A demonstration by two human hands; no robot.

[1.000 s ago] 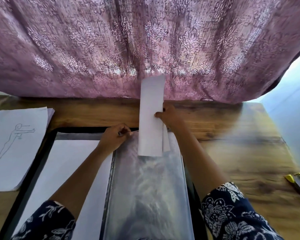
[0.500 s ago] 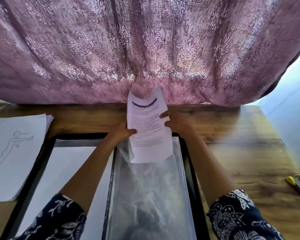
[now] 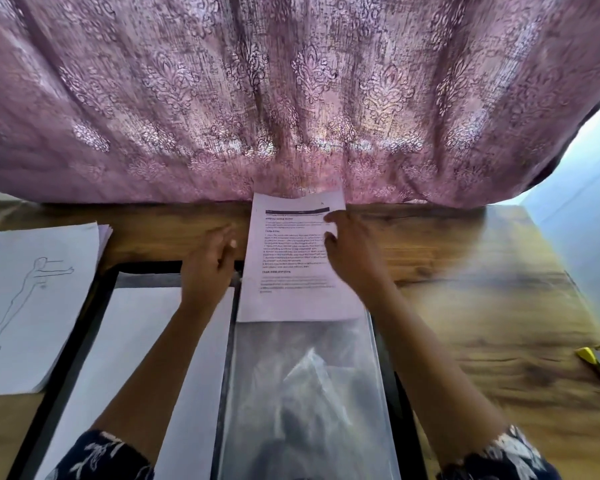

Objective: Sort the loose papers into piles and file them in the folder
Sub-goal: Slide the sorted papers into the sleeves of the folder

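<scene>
— Where's the page?
— The printed sheet (image 3: 291, 261) lies at twelve o'clock of the clear sleeve (image 3: 309, 393), its lower end overlapping the sleeve's top, on the right half of the open folder (image 3: 146, 266). My right hand (image 3: 355, 252) lies across its three-o'clock edge, fingers on the print; whether the thumb hooks under, I can't tell. My left hand (image 3: 207, 268), blurred, is loose and holding nothing, at the sheet's nine o'clock.
— Which step?
— Filing, I'd say. Next the left must part the sleeve's mouth while the right feeds the sheet straight toward six. The drawings pile (image 3: 32, 306) waits at nine.
</scene>
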